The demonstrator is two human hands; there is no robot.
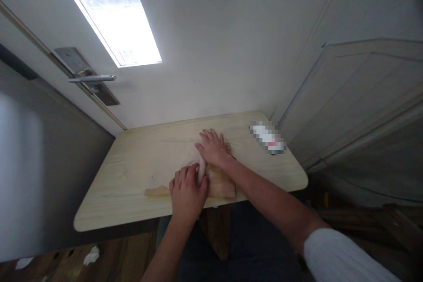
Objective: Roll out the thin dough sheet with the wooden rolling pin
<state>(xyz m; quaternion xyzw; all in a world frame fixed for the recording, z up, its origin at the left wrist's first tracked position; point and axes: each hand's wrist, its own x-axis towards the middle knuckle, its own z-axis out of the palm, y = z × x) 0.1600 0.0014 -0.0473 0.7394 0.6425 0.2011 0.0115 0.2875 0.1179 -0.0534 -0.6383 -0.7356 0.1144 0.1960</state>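
White sleeve (343, 253) fabric covers the right upper arm at the lower right, nearest the camera, with dark trousers (257, 242) beside it below the counter (122, 167). Both bare hands rest at the middle of this pale, wood-grained counter, toward its near edge.

A pale roll (202, 172) lies between them, running away from the person, beside and partly against a tan sheet (223, 183) with a wood-like look. The left hand (189, 191) sits at the roll's near end, fingers bent and thumb apart, the roll showing in the gap; whether that grip is pinching it or merely resting, I cannot tell. The right hand (213, 147) lies over the roll's far end, its grip unclosed, fingers stretched forward. Left of the left hand, a narrow tan strip (157, 191) lies near the counter's front edge; its link to the sheet is hidden.

Near the counter's far right corner lies a white-and-red object (268, 138), blurred into blocks. Beyond stands a pale door (211, 53) with a metal handle (92, 78) and a bright window (128, 31). White scraps (91, 255) lie on the brown floor (132, 251).
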